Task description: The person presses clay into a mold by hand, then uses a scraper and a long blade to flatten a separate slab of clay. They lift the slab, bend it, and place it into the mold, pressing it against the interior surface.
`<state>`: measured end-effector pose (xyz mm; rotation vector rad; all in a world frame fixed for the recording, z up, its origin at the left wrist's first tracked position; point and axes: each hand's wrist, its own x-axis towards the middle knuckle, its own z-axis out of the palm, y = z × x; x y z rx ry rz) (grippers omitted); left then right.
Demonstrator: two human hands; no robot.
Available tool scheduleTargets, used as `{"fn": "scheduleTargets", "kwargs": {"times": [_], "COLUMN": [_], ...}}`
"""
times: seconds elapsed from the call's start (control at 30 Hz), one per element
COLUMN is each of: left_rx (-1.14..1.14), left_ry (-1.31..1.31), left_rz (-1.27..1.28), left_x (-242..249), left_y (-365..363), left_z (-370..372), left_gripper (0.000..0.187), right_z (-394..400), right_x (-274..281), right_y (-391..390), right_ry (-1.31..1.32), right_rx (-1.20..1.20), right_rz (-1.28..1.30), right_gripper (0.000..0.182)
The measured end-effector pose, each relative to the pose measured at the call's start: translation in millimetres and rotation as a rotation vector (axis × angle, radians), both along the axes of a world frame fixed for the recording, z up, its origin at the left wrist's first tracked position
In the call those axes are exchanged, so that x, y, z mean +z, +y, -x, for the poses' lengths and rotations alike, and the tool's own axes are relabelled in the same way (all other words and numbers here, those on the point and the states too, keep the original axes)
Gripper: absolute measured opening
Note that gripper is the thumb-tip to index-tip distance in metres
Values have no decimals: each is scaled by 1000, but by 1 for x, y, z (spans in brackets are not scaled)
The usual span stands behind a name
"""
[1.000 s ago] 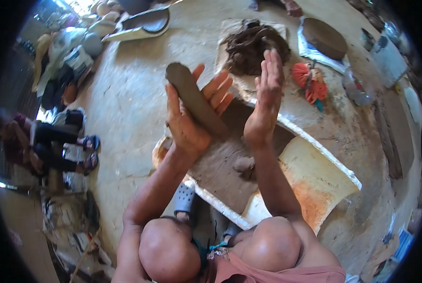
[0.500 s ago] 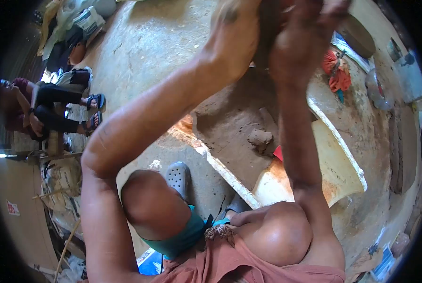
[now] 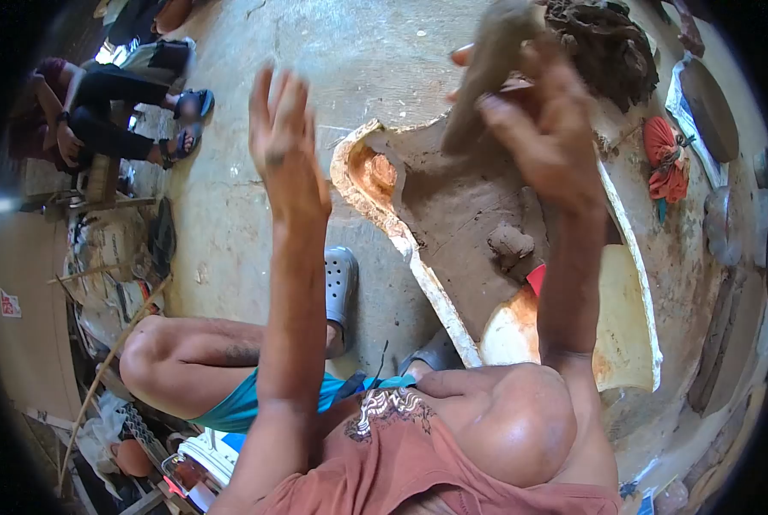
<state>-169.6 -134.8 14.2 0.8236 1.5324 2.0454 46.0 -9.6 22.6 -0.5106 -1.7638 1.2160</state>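
Observation:
My right hand (image 3: 547,142) is closed around a thick, elongated piece of grey-brown clay (image 3: 489,81), held over the far part of a large mould. My left hand (image 3: 285,129) is raised to the left of the mould, its fingers stretched out and slightly blurred, with nothing in it. The mould has a rough whitish rim (image 3: 435,292), and brown clay (image 3: 453,215) lines part of its inside. A small clay lump (image 3: 511,242) lies on that lining, near a red scrap (image 3: 536,278) partly covered by my right forearm.
Beyond my right hand sits a dark heap of clay (image 3: 603,51). A knotted orange-red cloth bundle (image 3: 665,163) and a round dark disc (image 3: 701,107) lie to the right. At the left sits another person (image 3: 101,107) in sandals. A grey clog (image 3: 339,287) is beside the mould.
My hands have separated; the left swung left, off the clay and opened. My right hand still has the clay, now lower in view. The left knee has dropped outward.

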Motion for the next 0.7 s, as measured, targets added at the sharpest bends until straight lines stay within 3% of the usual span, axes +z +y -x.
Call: {"fn": "scheduleTargets", "kwargs": {"times": [0.03,0.13,0.17,0.23,0.3,0.37,0.43,0.5,0.7], "left_rx": [126,141,120,-29,-77,-75,-77,35,208], "left_ry": [-78,-183,-288,-293,-212,-282,-342,-110,-28], "left_rz": [94,242,218,334,310,294,275,332,429], "left_x": [-29,-107,-122,-130,-133,-132,-131,-130,-132], "left_y": [-24,-82,-90,-100,-95,-85,-75,-65,-54], "left_z": [11,0,-12,-40,-60,-72,-76,-77,-73], "left_gripper": [71,98,114,137,155,158,160,156,141], "right_z": [15,59,72,92,100,109,119,125,135], "right_x": [-7,-30,-39,-50,-49,-49,-54,-56,-53], "right_y": [0,-5,-4,-7,-14,-19,-23,-25,-32], "right_ry": [-65,-266,-281,-252,-369,-600,-600,-629,-701], "right_rx": [75,315,327,408,511,587,600,623,674], "right_rz": [13,61,53,-228,-117,-47,-119,-106,-34], "right_gripper": [78,96,96,98,98,96,91,90,87]}}
